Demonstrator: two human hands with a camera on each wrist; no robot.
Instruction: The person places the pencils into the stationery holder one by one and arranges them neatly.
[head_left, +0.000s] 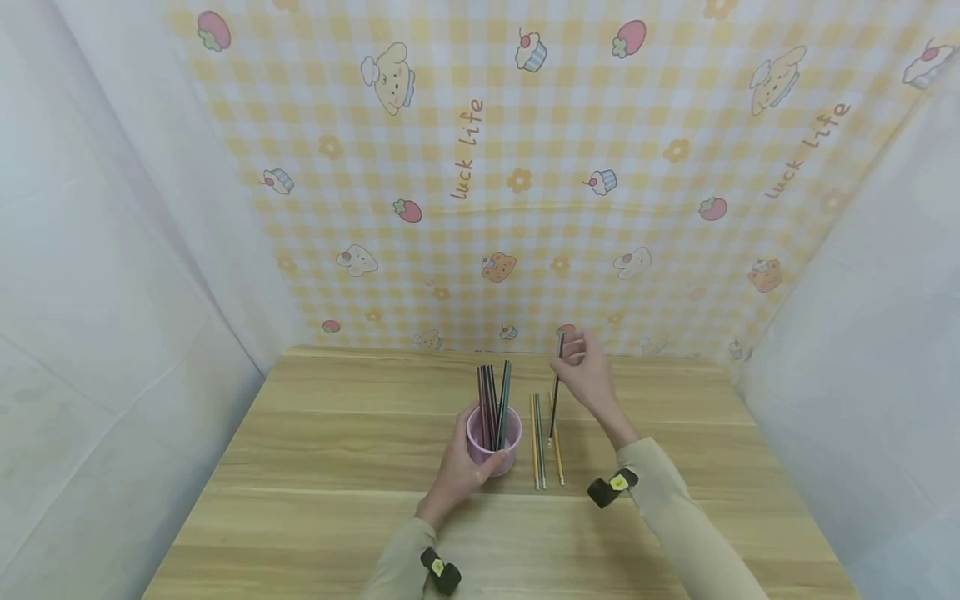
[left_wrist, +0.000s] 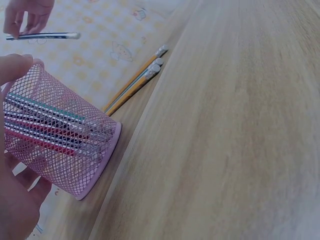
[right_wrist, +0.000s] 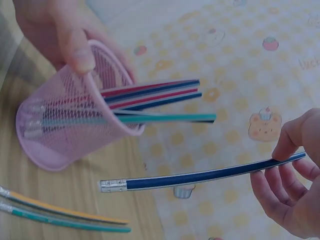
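Observation:
A pink mesh pencil cup (head_left: 507,414) stands on the table with several striped pencils (right_wrist: 165,97) leaning inside, red, dark blue and teal among them. My left hand (head_left: 467,462) grips the cup from its left side, thumb near the rim. To the right of the cup, my right hand (head_left: 588,375) pinches a dark blue pencil (right_wrist: 200,177) near its upper end. That pencil is held off the table, its silver ferrule and eraser end pointing down. Below it lie a yellow pencil (head_left: 558,458), another yellow pencil (head_left: 536,442) and a green pencil (head_left: 540,442).
The wooden table (head_left: 337,450) ends at a yellow checked cloth (head_left: 450,250) hanging behind it. White sheets (head_left: 112,292) hang at both sides. A black strap with a small device (head_left: 613,487) sits on each wrist.

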